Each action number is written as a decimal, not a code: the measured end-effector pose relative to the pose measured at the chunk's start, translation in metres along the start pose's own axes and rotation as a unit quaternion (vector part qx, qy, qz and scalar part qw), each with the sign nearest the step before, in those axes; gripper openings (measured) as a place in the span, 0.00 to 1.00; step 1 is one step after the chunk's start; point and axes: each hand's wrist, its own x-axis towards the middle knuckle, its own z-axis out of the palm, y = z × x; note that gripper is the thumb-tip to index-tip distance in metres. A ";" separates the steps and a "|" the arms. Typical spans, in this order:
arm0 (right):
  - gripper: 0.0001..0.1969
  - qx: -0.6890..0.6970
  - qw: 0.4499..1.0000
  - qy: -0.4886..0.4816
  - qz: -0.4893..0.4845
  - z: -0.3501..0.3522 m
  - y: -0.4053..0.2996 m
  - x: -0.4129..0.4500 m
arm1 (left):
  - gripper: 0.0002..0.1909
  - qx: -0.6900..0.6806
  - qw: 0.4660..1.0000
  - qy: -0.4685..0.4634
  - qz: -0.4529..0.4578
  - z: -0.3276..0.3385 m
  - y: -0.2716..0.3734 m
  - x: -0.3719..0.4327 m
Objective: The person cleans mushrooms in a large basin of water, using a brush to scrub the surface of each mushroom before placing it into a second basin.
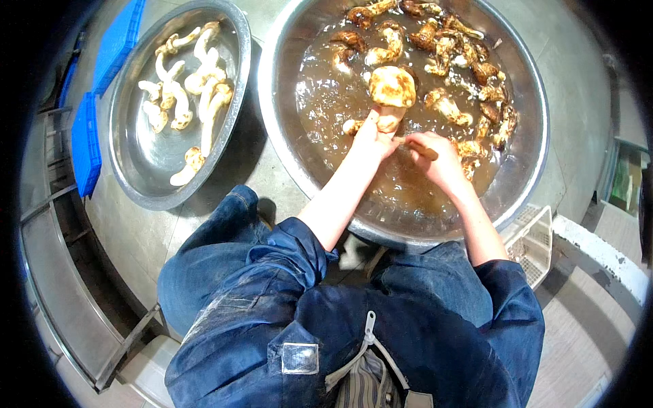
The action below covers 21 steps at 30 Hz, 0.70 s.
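My left hand (376, 137) grips the pale stem of a large mushroom (392, 87) with a brown-patched cap, held over a wide round metal basin (278, 117). Close beside it, my right hand (433, 155) is closed around the wooden handle of a small tool (424, 149), whose tip meets the base of the stem; its kind cannot be told. Brown water (326, 112) lies in the basin, with many brown, dirty mushrooms (449, 106) floating along its far and right sides. Paler mushrooms (206, 76) lie in a smaller metal basin (118, 127) on the left.
Both basins stand on a grey tiled floor (127, 224). Blue plastic crates (86, 145) and a metal rack (66, 265) are at the far left. A white plastic basket (538, 250) touches the large basin's near right side. My knees are close to that basin's near rim.
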 end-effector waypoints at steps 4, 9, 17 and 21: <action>0.11 0.086 0.992 0.074 -0.058 -0.011 -0.030 0.006 | 0.16 0.022 1.000 0.001 0.001 0.003 -0.008 -0.012; 0.11 0.015 0.988 -0.049 0.144 0.025 0.051 -0.016 | 0.14 0.142 0.985 -0.011 0.096 -0.002 0.015 0.001; 0.13 0.214 0.946 -0.141 0.199 0.059 0.064 -0.033 | 0.16 0.114 0.947 0.010 0.300 0.007 0.018 -0.002; 0.13 0.312 0.948 0.035 0.048 -0.013 -0.018 0.014 | 0.16 0.248 0.867 -0.019 0.431 0.009 0.010 -0.011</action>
